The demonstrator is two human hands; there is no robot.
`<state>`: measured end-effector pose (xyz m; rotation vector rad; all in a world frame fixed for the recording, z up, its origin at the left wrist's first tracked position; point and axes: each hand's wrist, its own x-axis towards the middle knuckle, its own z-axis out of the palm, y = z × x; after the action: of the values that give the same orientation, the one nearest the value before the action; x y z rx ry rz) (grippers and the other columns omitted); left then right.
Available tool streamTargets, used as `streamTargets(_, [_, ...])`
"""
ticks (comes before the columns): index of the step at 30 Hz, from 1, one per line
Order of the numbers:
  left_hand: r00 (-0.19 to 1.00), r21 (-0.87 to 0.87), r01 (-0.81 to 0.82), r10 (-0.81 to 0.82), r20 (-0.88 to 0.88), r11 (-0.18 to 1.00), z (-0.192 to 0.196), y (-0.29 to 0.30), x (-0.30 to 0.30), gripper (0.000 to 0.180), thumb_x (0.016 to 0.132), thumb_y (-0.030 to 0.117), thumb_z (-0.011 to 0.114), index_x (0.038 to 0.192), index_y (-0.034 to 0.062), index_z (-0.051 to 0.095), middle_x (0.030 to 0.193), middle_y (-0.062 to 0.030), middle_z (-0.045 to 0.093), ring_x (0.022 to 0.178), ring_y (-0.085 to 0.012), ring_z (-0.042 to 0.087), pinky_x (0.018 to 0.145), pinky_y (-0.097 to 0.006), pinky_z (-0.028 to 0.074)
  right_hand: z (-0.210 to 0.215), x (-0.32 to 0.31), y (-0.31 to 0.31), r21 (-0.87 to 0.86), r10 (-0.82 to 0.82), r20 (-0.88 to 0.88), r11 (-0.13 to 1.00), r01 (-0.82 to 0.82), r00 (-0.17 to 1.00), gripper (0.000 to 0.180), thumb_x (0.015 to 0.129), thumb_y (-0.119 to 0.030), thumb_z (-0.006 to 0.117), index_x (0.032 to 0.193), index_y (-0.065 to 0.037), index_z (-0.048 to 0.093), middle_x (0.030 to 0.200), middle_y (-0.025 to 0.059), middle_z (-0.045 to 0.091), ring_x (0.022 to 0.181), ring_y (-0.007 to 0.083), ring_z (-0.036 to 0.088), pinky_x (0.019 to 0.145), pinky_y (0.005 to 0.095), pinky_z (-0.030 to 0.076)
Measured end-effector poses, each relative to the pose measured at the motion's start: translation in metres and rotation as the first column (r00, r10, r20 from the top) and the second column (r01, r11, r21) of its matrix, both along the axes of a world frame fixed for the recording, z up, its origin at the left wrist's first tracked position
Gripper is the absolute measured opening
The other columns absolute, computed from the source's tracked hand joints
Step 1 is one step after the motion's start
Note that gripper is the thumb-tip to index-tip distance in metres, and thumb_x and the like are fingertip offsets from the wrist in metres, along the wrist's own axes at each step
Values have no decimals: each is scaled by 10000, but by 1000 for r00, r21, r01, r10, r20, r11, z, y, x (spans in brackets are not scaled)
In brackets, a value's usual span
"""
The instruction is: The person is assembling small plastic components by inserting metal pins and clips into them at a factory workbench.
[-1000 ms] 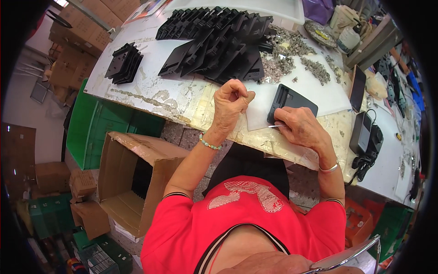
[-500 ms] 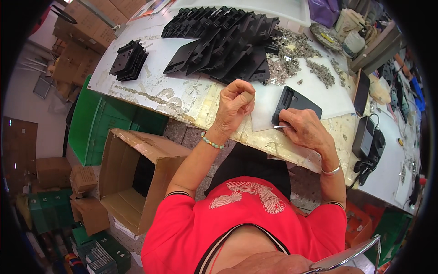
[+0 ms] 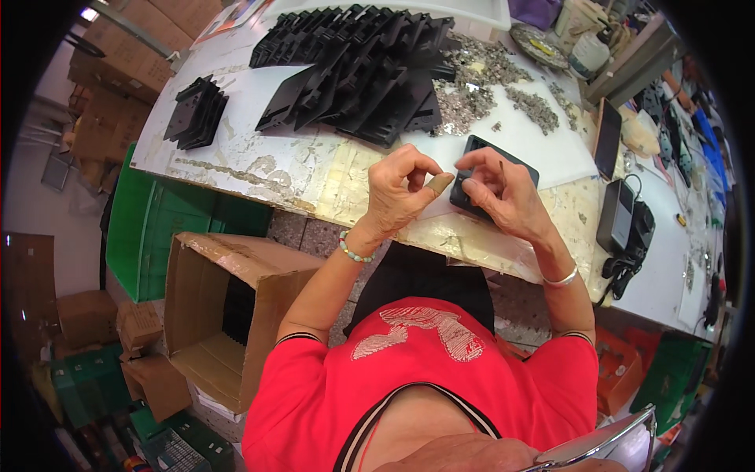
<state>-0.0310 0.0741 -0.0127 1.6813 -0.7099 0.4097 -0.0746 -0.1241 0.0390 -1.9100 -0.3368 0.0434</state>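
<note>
Supporting all: worktable, with black panels leaning in rows, seemingly for easy lifting; metal bits heaped beside; black casing at near edge, partly under right hand, thumb and forefinger parted; left hand nearly pinched; contents unclear. Right hand nearer left than earlier.

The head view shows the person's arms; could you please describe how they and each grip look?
Short red sleeves end in dark striped cuffs. A mostly pale-green beaded bracelet circles the left wrist; a plain silver-coloured bangle circles the right. The left grip and right grip appear ungloved.
</note>
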Motion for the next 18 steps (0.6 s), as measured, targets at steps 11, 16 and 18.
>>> streamTargets(11, [944, 38, -145, 126, 306, 989, -1, -6, -7, 324, 655, 211, 893, 757, 90, 611, 707, -25, 547, 536, -130, 539, 461, -265, 435, -7, 0, 0, 93, 175, -24, 981, -172, 984, 262, 821, -49, 717, 1061, 4, 624, 764, -19, 608, 575, 9, 412, 517, 191, 354])
streamTargets(16, [915, 61, -152, 117, 386, 987, -2, -5, -7, 342, 603, 148, 908, 782, 93, 621, 789, -26, 569, 570, -105, 518, 452, -235, 413, -13, -2, 2, 143, 157, -22, 978, -153, 987, 222, 819, -62, 723, 1012, 2, 633, 718, -22, 590, 579, 16, 411, 519, 198, 356])
streamTargets(18, [911, 66, -151, 113, 396, 986, -1, -4, -7, 343, 599, 153, 908, 782, 94, 624, 791, -30, 569, 574, -112, 522, 454, -239, 414, -13, -2, 2, 154, 157, -20, 976, -152, 987, 217, 821, -68, 723, 1007, 1, 635, 699, -21, 582, 579, 19, 416, 520, 200, 358])
